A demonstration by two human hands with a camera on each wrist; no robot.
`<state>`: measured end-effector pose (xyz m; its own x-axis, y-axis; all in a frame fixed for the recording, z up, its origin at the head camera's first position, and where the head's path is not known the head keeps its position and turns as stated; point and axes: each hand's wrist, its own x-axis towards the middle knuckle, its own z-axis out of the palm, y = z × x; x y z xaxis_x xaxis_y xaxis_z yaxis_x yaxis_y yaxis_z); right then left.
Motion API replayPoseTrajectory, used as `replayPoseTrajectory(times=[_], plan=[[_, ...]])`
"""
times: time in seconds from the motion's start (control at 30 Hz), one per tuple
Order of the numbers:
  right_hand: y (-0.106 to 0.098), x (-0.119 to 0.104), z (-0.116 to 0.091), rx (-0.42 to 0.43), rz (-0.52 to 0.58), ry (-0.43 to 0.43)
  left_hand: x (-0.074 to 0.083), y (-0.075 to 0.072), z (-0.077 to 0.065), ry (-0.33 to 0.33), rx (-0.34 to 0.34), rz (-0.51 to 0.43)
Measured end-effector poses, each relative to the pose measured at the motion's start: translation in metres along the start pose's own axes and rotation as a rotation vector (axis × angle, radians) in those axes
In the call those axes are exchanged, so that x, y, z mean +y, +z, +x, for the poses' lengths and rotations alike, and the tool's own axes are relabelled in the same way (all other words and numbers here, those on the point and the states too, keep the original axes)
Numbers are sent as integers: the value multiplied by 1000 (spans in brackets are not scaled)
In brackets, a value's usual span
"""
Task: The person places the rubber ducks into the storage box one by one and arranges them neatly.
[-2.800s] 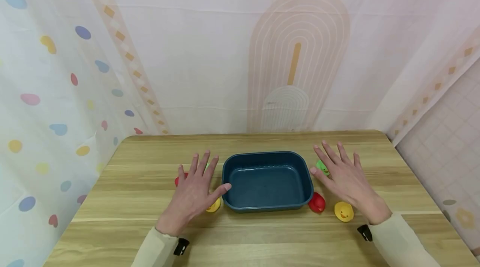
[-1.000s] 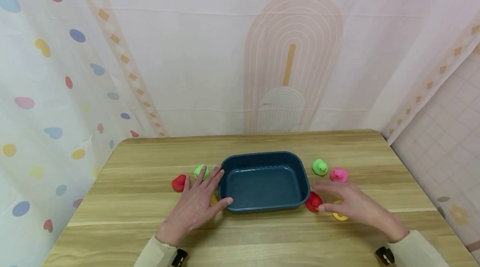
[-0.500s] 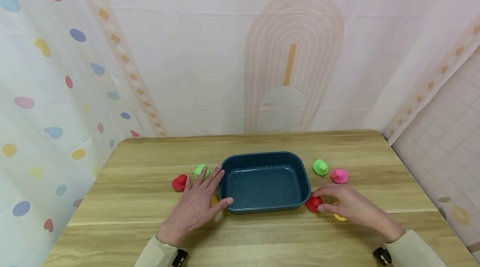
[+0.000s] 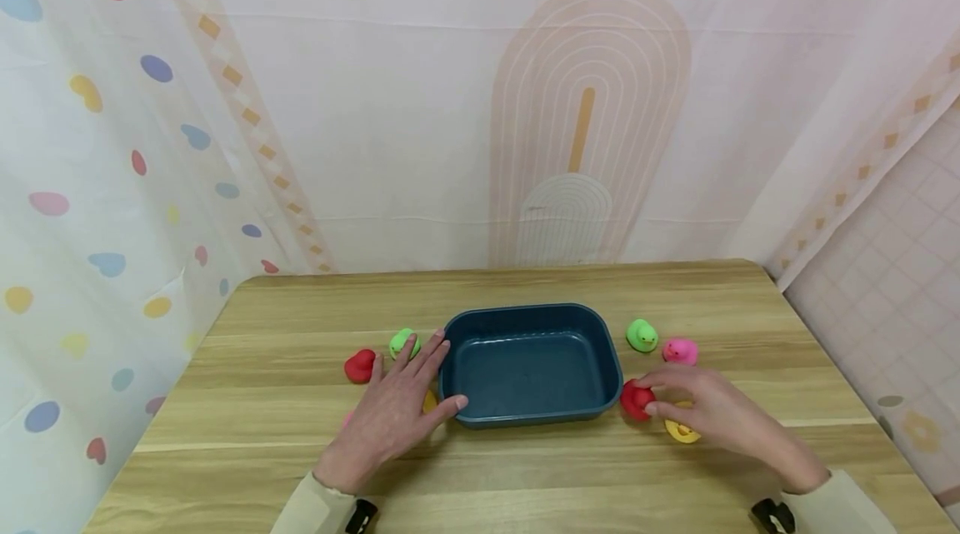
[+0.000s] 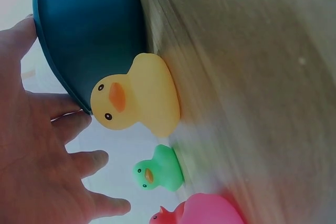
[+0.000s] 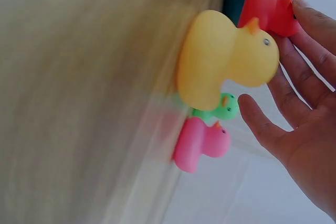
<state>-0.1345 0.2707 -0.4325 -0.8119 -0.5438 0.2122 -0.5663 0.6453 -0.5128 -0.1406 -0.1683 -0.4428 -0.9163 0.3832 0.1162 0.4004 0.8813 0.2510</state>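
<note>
A dark blue rectangular basin (image 4: 531,417) stands mid-table. My left hand (image 4: 393,417) lies spread at its left rim, thumb over the edge and fingertips against the side. Below that palm is a yellow rubber duck (image 5: 152,95), mostly covered in the head view. Just right of the basin, my right hand (image 4: 708,409) pinches a red rubber duck (image 4: 634,401) by the head between thumb and fingers. In the right wrist view the thumb touches the red duck (image 6: 265,11) near its beak. Another yellow duck (image 4: 681,431) sits partly under the right hand.
Beyond the right hand sit a green duck (image 4: 642,336) and a pink duck (image 4: 680,351). On the left are a red duck (image 4: 360,366), a green duck (image 4: 403,343) and a pink duck (image 5: 210,211). A patterned curtain (image 4: 390,142) hangs behind the table.
My right hand came down and inward from above the right-hand ducks, then closed on the red duck, which shifted slightly right. My left hand settled against the basin's rim and stayed there.
</note>
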Motion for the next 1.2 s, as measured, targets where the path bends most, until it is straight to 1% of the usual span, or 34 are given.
replayPoseTrajectory(times=[0.23,0.4,0.6,0.7,0.83,0.9,1.07,1.2], plan=[[-6,-6,-2,127,-45,-24,0,0,-2,24,29,-2],[-10,-12,0,166,-58,-27,0,2,-2,43,65,-12],[-12,-16,3,221,-49,-63,-2,5,0,72,94,-65],[-13,-21,6,241,-62,-69,-2,5,0,75,106,-104],[-15,-30,9,258,-81,-55,-1,5,1,57,123,-139],[-15,-34,11,260,-79,-50,-1,5,1,52,135,-141],[-16,-42,19,255,-27,-44,1,5,0,49,165,-138],[-15,-49,27,266,-6,-77,1,5,0,46,178,-131]])
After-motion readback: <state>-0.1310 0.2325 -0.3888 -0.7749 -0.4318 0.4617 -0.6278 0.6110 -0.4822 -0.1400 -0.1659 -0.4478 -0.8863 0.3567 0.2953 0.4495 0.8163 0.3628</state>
